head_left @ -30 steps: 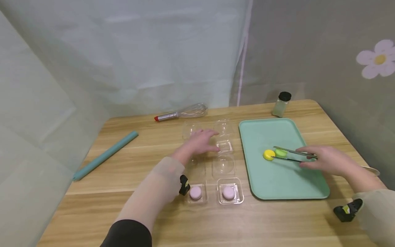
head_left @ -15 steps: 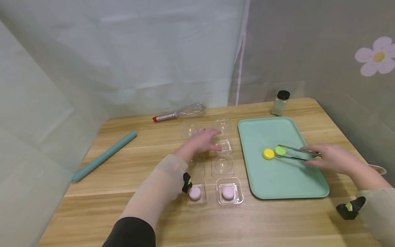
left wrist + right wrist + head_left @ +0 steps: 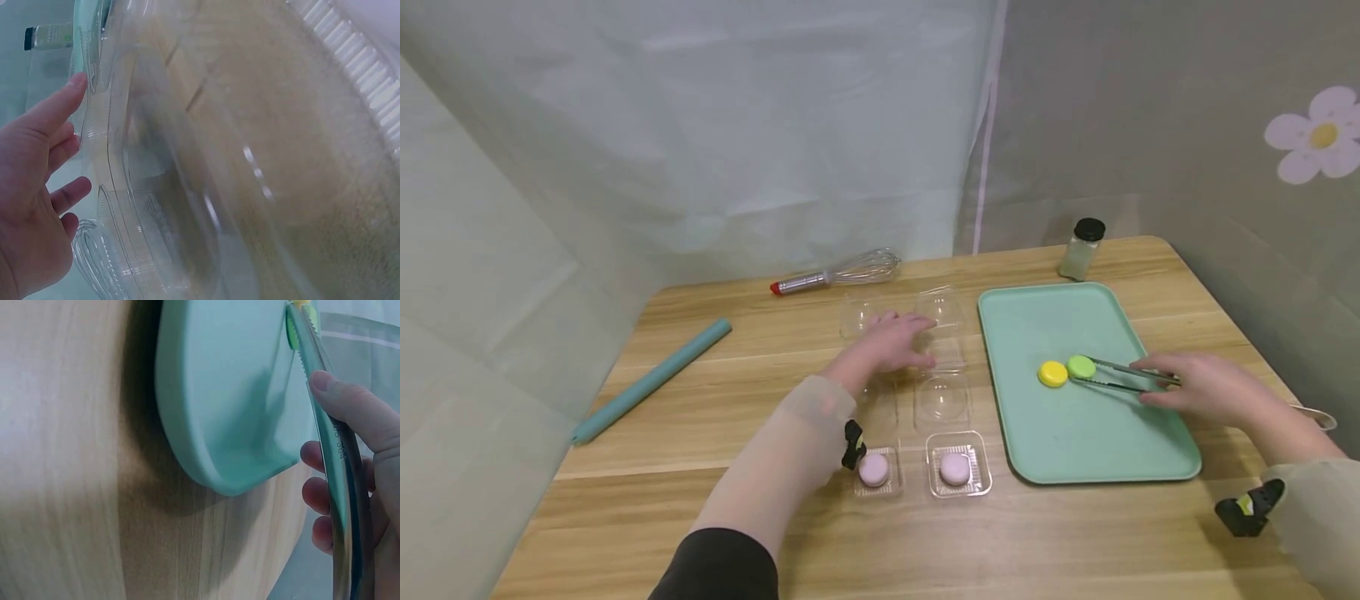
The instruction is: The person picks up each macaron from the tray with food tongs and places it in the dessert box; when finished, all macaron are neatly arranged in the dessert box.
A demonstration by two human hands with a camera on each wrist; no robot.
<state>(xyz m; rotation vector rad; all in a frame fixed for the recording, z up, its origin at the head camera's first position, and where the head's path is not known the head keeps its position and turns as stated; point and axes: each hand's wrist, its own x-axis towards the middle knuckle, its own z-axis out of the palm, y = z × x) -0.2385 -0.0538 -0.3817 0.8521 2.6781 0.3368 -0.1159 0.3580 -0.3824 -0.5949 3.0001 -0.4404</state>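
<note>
Person, two arms: wearing sheer beige sleeves over both forearms, a black sleeve showing at the left upper arm; small black clip-like devices with yellow-green markings sitting at both wrists; hands bare.

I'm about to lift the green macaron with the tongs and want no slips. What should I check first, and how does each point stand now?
1. Tongs held firmly in the right hand: ok.
2. Tong tips on either side of the green macaron: ok, though how tight the squeeze is cannot be told.
3. Yellow macaron apart from the green one: not ok, they touch.
4. Left hand steadying the clear plastic macaron box: ok, fingers rest on it.
5. Free cavity in the box: cannot tell; two pink macarons fill the near ones.
6. Way across the teal tray rim to the box: ok.
</note>
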